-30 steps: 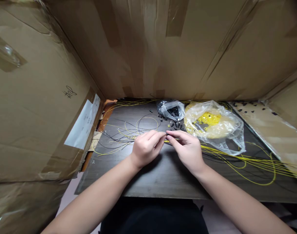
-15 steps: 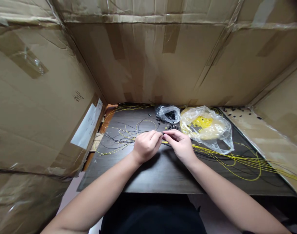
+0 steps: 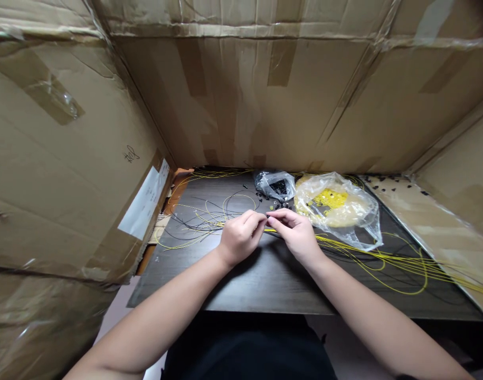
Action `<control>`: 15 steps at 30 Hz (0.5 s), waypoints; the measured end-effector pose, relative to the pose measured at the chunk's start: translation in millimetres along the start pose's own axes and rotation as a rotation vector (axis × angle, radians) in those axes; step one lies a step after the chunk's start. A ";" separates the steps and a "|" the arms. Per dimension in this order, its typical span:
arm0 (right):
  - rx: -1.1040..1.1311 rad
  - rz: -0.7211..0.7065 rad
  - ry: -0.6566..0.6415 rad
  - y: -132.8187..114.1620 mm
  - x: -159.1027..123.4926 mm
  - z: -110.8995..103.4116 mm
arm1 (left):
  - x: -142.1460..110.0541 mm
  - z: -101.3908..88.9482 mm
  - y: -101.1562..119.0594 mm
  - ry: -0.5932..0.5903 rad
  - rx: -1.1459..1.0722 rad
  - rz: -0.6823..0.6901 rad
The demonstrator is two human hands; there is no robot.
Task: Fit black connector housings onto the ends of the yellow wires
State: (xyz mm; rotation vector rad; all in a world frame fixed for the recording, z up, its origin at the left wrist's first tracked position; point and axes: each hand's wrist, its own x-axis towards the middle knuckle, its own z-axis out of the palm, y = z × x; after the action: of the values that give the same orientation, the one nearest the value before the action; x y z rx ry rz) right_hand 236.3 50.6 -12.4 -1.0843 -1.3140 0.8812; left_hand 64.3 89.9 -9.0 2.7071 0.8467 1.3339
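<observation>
My left hand (image 3: 240, 236) and my right hand (image 3: 295, 233) meet fingertip to fingertip over the middle of a dark table (image 3: 265, 285). Both are pinched shut on a thin yellow wire (image 3: 368, 254) and a tiny black piece between the fingertips. The wire runs off to the right across the table. More yellow and black wires (image 3: 201, 219) lie tangled just left of my left hand.
A clear bag of yellow parts (image 3: 336, 208) and a small bag of black parts (image 3: 276, 184) lie behind my hands, with loose black pieces around them. A cardboard sheet (image 3: 435, 221) lies at right. Taped cardboard walls (image 3: 241, 95) enclose the table on three sides.
The camera has tilted up, so the table sits lower in view. My hands stay pinched together at the same spot; the fingers have shifted only slightly.
</observation>
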 end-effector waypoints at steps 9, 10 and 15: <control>0.032 0.035 0.009 3.0 2.9 -0.9 | 1.7 -2.0 0.6 -0.012 -0.098 -0.083; 0.023 0.037 0.013 3.0 3.1 -1.0 | 2.0 -2.5 0.8 -0.016 -0.094 -0.086; 0.004 0.052 0.016 4.3 3.3 -1.5 | 1.5 -2.9 -0.2 -0.035 -0.066 -0.066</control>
State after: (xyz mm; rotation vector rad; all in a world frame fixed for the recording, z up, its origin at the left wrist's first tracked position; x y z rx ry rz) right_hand 238.4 54.9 -15.5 -1.1248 -1.2746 0.9115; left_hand 62.8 90.2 -6.1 2.6206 0.8653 1.2741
